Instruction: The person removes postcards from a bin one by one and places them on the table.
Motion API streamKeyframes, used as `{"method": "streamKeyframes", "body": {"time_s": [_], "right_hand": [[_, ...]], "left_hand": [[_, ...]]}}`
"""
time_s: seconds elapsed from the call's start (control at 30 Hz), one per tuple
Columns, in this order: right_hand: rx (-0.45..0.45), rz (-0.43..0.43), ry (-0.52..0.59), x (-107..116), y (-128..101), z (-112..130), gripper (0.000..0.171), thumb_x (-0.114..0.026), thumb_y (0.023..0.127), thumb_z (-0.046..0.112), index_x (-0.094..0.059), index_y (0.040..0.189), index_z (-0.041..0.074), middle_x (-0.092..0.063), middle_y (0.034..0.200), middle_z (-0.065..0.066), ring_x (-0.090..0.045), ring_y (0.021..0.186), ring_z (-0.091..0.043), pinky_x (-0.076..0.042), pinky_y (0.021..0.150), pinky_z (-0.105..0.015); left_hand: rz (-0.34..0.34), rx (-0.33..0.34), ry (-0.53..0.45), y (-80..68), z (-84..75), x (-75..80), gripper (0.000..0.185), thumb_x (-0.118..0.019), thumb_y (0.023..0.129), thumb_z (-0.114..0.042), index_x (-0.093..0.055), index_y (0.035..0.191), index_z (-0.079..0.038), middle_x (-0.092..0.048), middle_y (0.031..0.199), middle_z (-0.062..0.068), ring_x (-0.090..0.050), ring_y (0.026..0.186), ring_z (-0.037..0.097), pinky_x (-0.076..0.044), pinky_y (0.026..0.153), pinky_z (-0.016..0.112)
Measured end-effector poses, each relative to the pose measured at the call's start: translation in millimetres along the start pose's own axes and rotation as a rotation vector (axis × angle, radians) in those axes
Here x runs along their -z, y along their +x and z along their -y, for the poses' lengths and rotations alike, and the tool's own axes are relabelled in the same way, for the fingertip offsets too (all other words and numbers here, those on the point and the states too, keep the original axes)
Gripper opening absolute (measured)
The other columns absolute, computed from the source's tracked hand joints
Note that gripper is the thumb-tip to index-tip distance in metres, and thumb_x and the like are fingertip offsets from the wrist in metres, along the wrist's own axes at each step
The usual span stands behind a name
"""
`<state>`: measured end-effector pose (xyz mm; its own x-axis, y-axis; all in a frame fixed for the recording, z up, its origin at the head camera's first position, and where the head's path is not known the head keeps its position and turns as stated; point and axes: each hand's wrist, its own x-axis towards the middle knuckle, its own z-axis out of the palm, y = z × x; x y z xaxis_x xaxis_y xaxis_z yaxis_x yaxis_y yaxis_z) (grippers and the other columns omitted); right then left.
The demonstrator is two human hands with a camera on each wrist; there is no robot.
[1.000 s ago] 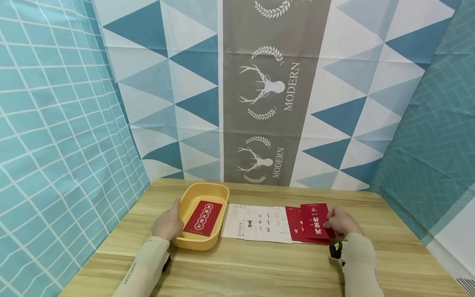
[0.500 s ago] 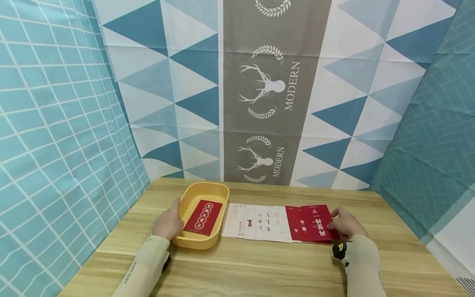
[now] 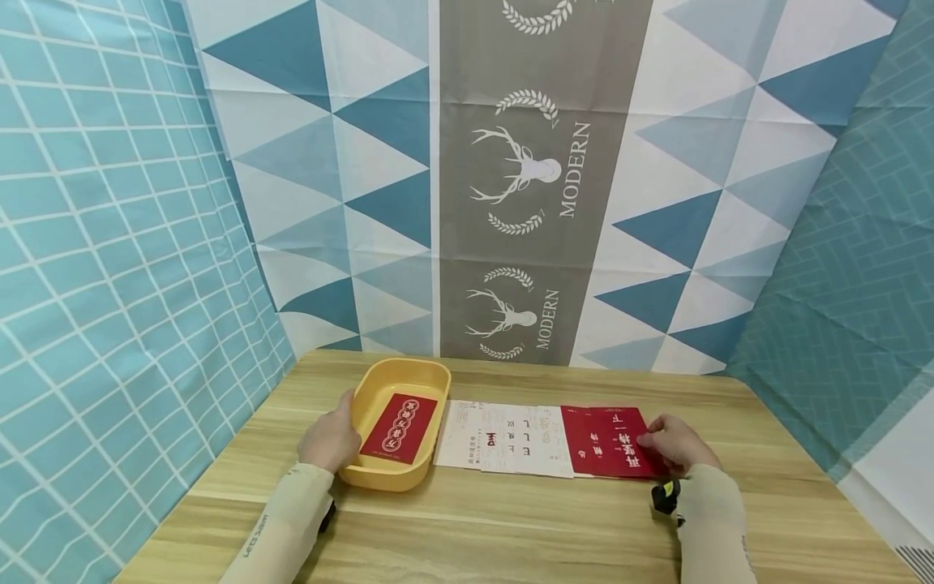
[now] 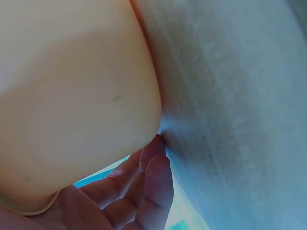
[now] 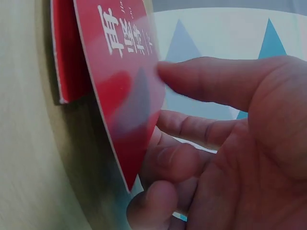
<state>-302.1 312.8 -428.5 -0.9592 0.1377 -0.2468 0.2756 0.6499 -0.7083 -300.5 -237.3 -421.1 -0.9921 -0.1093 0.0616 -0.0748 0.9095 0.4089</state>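
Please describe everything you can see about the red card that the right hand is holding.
The red card is a thin, stiff-looking rectangle, glossy red, with white Chinese characters printed on its face. It sits at the right end of a row of papers on the wooden table, on top of another red card, beside the white sheets. The right hand pinches its right edge, thumb on top and fingers below, so that edge is slightly raised off the table.
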Motion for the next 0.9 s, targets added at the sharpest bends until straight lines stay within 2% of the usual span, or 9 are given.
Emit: {"method": "streamKeyframes", "body": {"time_s": [0.13,0.4,0.63,0.9], "right_hand": [[-0.007,-0.020,-0.023,-1.3,-1.1,0.9,0.040,-0.064,0.095,0.023,-0.050,0.118,-0.006,-0.054,0.099,-0.021,-0.049,0.079,-0.026,-0.045,0.063,-0.032],[0.019,-0.070,-0.131,-2.5,-0.7,4.1,0.034,-0.066,0.094,0.019,-0.054,0.110,-0.008,-0.059,0.098,-0.023,-0.052,0.084,-0.029,-0.047,0.063,-0.031],[-0.004,-0.082,-0.150,-4.1,-1.3,6.1,0.028,-0.067,0.093,0.016,-0.056,0.104,-0.006,-0.060,0.095,-0.021,-0.054,0.084,-0.030,-0.046,0.063,-0.031],[-0.011,-0.112,-0.241,-7.7,0.0,8.9,0.032,-0.072,0.088,0.018,-0.059,0.105,-0.006,-0.062,0.099,-0.024,-0.057,0.087,-0.033,-0.049,0.068,-0.037]], "left_hand": [[0.002,0.001,0.000,0.1,0.1,-0.5,0.078,-0.053,0.086,-0.003,-0.023,0.158,-0.010,-0.068,0.110,0.033,-0.069,0.084,0.039,-0.052,0.062,0.049],[0.001,0.008,0.000,0.5,0.6,-1.1,0.078,-0.053,0.086,-0.003,-0.024,0.158,-0.010,-0.068,0.111,0.033,-0.068,0.084,0.039,-0.052,0.062,0.049],[0.002,0.005,0.002,-0.9,-1.2,1.3,0.078,-0.053,0.086,-0.003,-0.023,0.158,-0.010,-0.068,0.110,0.033,-0.068,0.083,0.039,-0.052,0.063,0.050],[0.008,0.009,0.002,0.1,-0.9,0.4,0.078,-0.053,0.086,-0.003,-0.024,0.158,-0.011,-0.069,0.110,0.032,-0.067,0.081,0.037,-0.051,0.063,0.049]]}}
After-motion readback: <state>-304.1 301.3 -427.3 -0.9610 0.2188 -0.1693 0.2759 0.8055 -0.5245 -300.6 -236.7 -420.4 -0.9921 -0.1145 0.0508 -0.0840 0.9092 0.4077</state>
